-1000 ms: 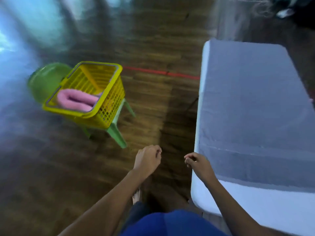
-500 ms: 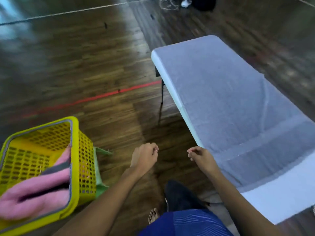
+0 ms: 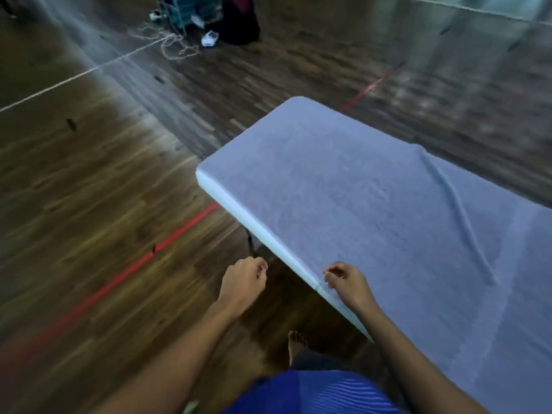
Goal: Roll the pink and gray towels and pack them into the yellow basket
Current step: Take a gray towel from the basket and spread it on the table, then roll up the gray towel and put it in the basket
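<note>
A dark wooden floor (image 3: 89,204) fills most of the head view, crossed by a red line (image 3: 179,234) that runs under the table and a thin white line (image 3: 59,82) farther off. To the right stands a white folding table (image 3: 239,213), seen corner-on, one dark leg (image 3: 249,243) showing below its near edge. The gray towel (image 3: 358,204) lies spread flat over the tabletop, reaching to the long near edge and the far corner, with one raised crease (image 3: 460,210) running across it toward the right. Both bare forearms reach forward from the bottom of the view above a blue garment (image 3: 313,392). The left hand (image 3: 243,282) hangs over the floor just beside the table's edge, fingers loosely curled with nothing in them. The right hand (image 3: 346,282) sits over the table's near edge, at the border of the towel, fingers likewise loosely curled, nothing visibly gripped; whether its fingertips touch the cloth cannot be told. A bare foot (image 3: 295,345) stands on the floor between the arms. Far back lie a white shoe (image 3: 210,38), a dark bundle (image 3: 239,22) and a tangle of pale cord (image 3: 176,46).
</note>
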Action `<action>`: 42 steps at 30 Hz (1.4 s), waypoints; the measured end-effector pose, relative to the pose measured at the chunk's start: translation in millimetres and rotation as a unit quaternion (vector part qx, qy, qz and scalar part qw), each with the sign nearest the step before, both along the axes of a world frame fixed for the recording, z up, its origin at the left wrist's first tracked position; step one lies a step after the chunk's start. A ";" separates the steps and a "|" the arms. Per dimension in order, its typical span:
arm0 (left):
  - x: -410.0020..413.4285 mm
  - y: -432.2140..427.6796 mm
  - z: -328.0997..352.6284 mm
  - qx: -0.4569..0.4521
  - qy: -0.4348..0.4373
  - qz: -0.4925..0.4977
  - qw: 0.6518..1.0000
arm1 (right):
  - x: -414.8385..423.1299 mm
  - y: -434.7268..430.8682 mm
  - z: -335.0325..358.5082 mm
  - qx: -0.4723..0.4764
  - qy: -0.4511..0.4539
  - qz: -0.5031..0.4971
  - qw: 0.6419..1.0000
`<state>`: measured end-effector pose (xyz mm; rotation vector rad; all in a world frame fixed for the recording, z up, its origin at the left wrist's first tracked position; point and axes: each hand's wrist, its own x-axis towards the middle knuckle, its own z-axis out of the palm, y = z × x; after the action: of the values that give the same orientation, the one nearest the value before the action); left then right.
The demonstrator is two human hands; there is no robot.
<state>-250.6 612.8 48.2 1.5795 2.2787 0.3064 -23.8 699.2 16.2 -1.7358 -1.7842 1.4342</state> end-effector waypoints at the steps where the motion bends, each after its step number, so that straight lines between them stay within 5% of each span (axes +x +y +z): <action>1: -16.3 19.8 0.3 0.003 0.007 -0.015 1.000 | -11.4 11.5 0.9 -0.001 -0.009 -0.011 1.000; 11: -173.0 193.1 -27.0 0.004 -0.008 -0.175 0.985 | -136.7 83.9 -15.3 0.042 -0.101 -0.129 0.986; 16: -258.4 254.7 -41.9 -0.021 0.015 -0.265 0.964 | -206.2 88.0 -34.3 0.107 -0.215 -0.206 0.949; 20: -318.7 290.7 -69.7 -0.084 0.067 -0.325 0.940 | -235.6 74.9 -49.5 0.039 -0.305 -0.189 0.932; 25: -357.0 295.0 -99.7 -0.158 0.064 -0.391 0.904 | -233.4 52.4 -67.1 -0.018 -0.294 -0.149 0.944; 42: -373.3 227.6 -101.4 -0.093 0.045 -0.381 0.919 | -250.8 14.3 -66.3 0.020 -0.303 -0.167 0.938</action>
<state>-623.9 840.3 -53.2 2.2352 1.5070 -0.1865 -274.6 713.4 -50.1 -2.4956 -1.6239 0.7639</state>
